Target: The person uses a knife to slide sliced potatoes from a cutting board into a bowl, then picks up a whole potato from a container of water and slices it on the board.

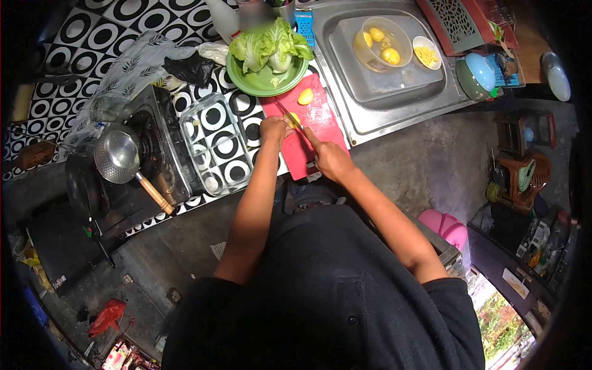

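On the red cutting board [316,132] my left hand [274,131] has its fingers closed on a small yellow piece [294,119], which looks like peeled potato. My right hand [333,162] grips a knife [287,113], its blade lying across or against that piece; the exact contact is too small to make out. Another yellow potato piece [305,96] lies farther up the board, apart from both hands. Beyond the board's far end, a green plate [266,90] holds leafy green heads [279,54].
Right of the board, the steel sink unit [364,126] carries a clear bowl [404,61] of yellow potatoes and a small dish [437,63] of cut yellow pieces. To the left are a divided glass container [230,143] and a stove with a wooden-handled strainer ladle [118,154].
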`<state>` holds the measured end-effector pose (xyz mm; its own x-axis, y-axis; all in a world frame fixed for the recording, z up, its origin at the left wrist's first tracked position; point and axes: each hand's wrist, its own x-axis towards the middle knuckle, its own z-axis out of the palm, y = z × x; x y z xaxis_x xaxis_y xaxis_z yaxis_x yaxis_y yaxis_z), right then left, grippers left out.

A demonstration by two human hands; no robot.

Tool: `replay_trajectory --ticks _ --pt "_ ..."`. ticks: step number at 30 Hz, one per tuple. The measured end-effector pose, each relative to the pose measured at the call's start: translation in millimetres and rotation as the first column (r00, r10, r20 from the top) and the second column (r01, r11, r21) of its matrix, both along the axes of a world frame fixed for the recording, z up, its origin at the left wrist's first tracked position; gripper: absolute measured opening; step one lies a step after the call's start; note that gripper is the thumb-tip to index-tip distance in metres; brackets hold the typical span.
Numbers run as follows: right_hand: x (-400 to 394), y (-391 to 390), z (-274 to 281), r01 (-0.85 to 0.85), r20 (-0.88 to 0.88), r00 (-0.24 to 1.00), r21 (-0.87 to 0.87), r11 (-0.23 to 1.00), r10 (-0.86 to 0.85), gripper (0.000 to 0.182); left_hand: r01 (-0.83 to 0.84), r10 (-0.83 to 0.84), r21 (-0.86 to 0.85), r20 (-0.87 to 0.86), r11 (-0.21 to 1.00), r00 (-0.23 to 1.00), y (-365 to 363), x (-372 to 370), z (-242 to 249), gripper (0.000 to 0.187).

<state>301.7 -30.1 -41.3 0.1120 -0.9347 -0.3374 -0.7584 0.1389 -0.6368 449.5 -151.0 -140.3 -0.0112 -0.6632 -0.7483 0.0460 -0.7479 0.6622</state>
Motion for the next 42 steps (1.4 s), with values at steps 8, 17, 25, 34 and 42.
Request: replay_trajectory --ticks 8,17,25,34,42 --pt "3.2 9.4 -26.3 -0.007 -0.024 1.0 -0.06 0.998 0.005 0.079 0.067 -0.068 0.021 0.028 0.997 0.997 -3.6 1.0 4.3 0.008" --pt "8.5 15.5 -68.2 0.024 0.046 0.999 -0.223 0.974 -0.014 0.082 0.034 -0.033 -0.01 0.041 0.999 0.999 -7.0 2.4 -7.0 0.013" --pt "13.5 2.9 -54.0 -0.025 -0.068 0.998 -0.141 0.99 0.015 0.083 0.035 -0.034 -0.006 0.031 0.999 0.999 -11.6 3.7 -9.9 0.014" --pt "19.6 -2.2 -54.7 0.021 0.002 1.0 -0.169 0.985 -0.021 0.08 0.008 -0.008 0.002 0.006 1.0 1.0 -14.5 2.2 -11.3 0.017" --pt "-4.6 -5.9 -35.4 0.084 0.041 0.996 -0.139 0.987 -0.079 0.059 0.076 -0.076 -0.013 -0.005 0.997 0.997 -8.0 9.1 -4.7 0.015"
